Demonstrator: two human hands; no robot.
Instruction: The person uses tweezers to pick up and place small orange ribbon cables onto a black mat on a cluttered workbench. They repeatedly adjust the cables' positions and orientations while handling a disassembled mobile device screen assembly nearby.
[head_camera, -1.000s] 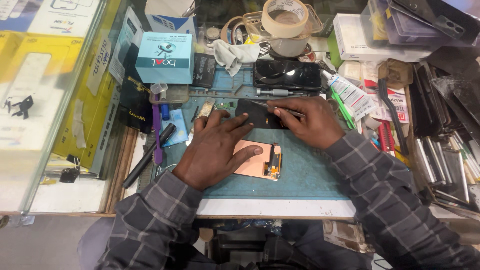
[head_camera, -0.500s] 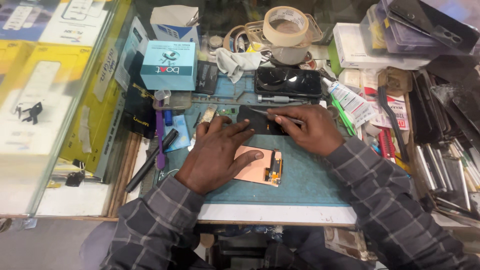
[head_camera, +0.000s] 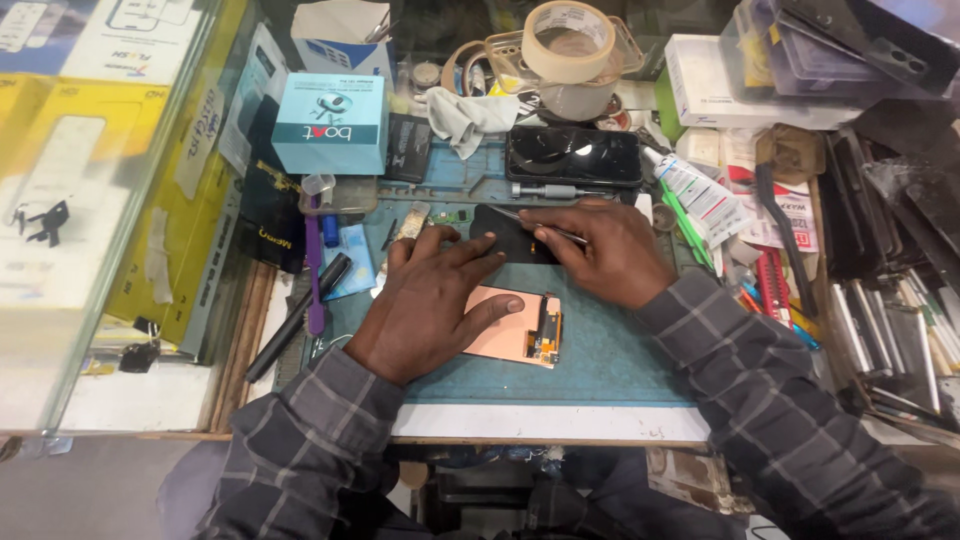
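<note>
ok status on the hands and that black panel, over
Left hand flat, fingers on black panel. Right hand pinching thin metal tool at its edge. Copper-backed screen under left palm.

Tape roll (head_camera: 571, 40) at back; teal box (head_camera: 331, 123) left; black phone (head_camera: 573, 156) beside grey cloth (head_camera: 470, 113).

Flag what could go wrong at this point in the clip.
The thin metal tool in the right hand works at the dark panel the left hand pins down; a slip could scratch it or jab a finger. The copper-backed screen part lies partly under the left palm and might get pressed or bent.
</note>
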